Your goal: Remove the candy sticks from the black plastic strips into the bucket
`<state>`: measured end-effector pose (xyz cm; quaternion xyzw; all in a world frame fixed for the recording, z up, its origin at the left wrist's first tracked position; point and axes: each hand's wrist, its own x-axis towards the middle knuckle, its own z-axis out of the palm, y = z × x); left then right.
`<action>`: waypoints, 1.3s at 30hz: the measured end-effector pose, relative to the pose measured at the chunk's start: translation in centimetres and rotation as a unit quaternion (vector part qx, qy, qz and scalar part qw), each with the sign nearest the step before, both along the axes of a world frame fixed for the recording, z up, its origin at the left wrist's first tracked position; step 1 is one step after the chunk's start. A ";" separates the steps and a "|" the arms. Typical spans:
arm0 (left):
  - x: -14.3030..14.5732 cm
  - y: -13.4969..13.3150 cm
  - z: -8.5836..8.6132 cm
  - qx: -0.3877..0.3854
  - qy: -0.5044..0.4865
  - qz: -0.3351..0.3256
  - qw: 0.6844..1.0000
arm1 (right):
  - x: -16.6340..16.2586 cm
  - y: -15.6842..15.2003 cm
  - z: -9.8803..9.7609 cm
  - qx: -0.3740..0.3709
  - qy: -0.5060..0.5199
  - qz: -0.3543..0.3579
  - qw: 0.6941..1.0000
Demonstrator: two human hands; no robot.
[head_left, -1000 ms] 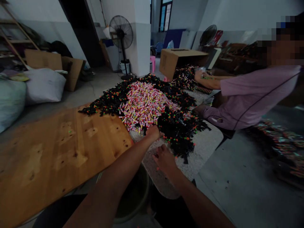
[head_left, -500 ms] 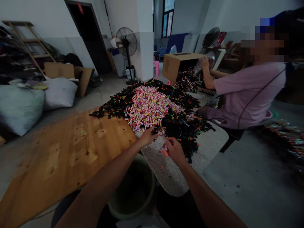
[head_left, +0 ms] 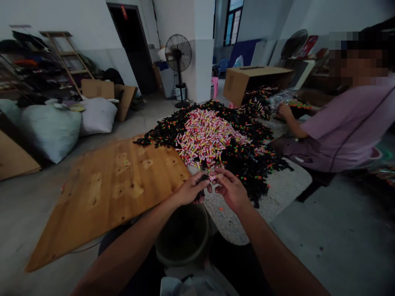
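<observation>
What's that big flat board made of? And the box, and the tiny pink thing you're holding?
The board looks like bare, unvarnished wood: pale yellow with grain and dark knots. The box looks like plain brown cardboard, matte. The tiny pink thing, pinched between left hand and right hand, may be printed paper or plastic; too small to tell.

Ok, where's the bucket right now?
In the head view the bucket sits low centre, just below the left hand and right hand, against the near edges of the wooden board and the speckled tabletop.
</observation>
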<state>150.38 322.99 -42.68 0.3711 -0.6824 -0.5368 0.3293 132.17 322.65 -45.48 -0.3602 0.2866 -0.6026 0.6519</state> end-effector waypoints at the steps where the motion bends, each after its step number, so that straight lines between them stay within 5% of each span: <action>1: 0.2 0.2 0.1 -0.008 0.000 0.003 1.000 | 0.1 0.1 0.0 -0.009 0.008 -0.002 1.000; 7: 1.0 1.2 0.4 -0.035 -0.005 0.014 0.999 | 0.1 0.9 -0.4 -0.076 0.135 -0.013 0.988; 13: 1.2 2.0 0.9 -0.062 -0.044 0.014 0.997 | 0.1 1.5 -0.5 -0.048 0.094 0.028 0.994; 22: 1.5 2.7 1.5 -0.121 -0.145 0.009 0.982 | -0.7 1.8 0.5 -0.141 0.264 -0.018 0.954; 26: 1.6 3.0 2.1 -0.129 -0.173 -0.012 0.976 | -0.7 1.7 1.4 -0.135 0.227 0.012 0.964; 33: 1.6 3.8 3.7 -0.083 -0.168 -0.063 0.980 | -0.5 1.3 2.0 -0.090 0.162 0.082 0.979; 39: 1.7 3.6 3.4 0.027 -0.134 -0.126 0.983 | 0.2 1.6 1.5 -0.104 0.144 0.091 0.980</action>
